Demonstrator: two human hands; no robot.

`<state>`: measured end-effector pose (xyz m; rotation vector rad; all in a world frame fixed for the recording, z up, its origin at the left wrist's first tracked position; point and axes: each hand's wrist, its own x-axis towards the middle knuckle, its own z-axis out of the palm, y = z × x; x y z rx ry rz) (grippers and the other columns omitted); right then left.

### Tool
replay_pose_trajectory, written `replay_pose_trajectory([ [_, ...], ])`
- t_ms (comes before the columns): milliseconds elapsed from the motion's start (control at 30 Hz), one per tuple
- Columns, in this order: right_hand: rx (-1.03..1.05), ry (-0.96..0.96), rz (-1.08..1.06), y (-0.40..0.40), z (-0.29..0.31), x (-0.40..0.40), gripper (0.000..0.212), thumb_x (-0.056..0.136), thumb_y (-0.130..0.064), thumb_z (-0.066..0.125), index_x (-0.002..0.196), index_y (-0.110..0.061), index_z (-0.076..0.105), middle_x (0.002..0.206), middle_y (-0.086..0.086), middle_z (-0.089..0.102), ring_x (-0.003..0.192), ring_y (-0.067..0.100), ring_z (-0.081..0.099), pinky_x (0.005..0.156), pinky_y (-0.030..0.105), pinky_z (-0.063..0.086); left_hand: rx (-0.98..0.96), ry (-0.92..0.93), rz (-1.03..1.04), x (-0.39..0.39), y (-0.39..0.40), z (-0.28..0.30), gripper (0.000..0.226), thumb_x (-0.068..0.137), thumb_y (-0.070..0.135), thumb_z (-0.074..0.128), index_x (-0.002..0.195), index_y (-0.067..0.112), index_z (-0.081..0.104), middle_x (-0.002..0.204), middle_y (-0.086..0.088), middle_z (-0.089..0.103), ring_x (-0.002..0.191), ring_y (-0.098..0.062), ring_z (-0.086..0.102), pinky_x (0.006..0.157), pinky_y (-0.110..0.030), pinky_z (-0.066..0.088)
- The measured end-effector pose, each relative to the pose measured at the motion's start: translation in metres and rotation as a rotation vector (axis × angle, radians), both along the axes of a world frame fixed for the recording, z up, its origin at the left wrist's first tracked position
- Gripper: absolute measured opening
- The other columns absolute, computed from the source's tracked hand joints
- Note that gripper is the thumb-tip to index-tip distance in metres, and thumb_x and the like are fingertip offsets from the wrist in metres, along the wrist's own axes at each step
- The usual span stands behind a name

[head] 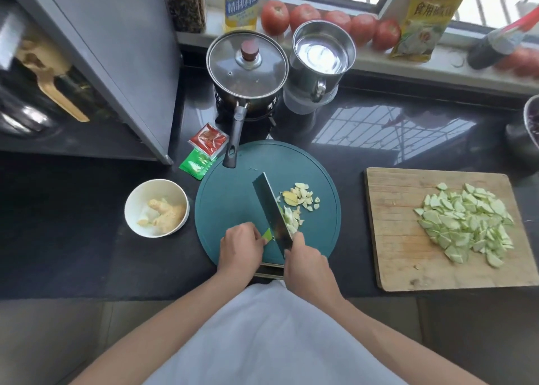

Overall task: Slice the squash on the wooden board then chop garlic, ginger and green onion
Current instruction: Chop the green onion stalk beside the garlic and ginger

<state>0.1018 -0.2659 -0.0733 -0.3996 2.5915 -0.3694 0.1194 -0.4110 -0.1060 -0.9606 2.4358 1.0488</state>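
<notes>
Head camera looks down on a dark counter (364,134) where a round teal cutting board (233,204) lies at the front edge, just before the person's white shirt. Right hand (306,268) has its fingers curled tight round the handle of a cleaver (271,212), whose blade slants across the middle of the teal board with its edge down among pale cut pieces. Left hand (240,247) sits at the board's near-left part, fingers bent and clamped on a green onion (267,234), the green end showing just beside the blade. Chopped garlic (306,198) and a slice of ginger (290,199) lie in a small heap right of the blade, toward the board's centre-right. A wooden board (390,239) rests at the counter's right side, well apart, with sliced squash (466,224) piled on its right half. A white bowl (140,198) holding a ginger root (166,212) stands left of the teal board. A lidded saucepan (248,64) and a steel mug (320,61) stand at the counter's far edge, and tomatoes (303,15) line the windowsill.
</notes>
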Motion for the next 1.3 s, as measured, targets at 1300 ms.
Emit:
replay_pose_trajectory([
  [1300,0.075,-0.1,0.069,-0.001,-0.004,0.005,0.031,0.083,-0.009,0.045,0.08,-0.024,0.018,0.067,-0.001,0.04,0.062,0.032,0.046,0.051,0.038,0.03,0.011,-0.12,0.071,-0.012,0.004,0.001,0.016,0.093,0.028,0.059,0.099,0.018,0.071,0.104,-0.01,0.07,0.085,-0.032,0.056,0.071,-0.033,0.041],
])
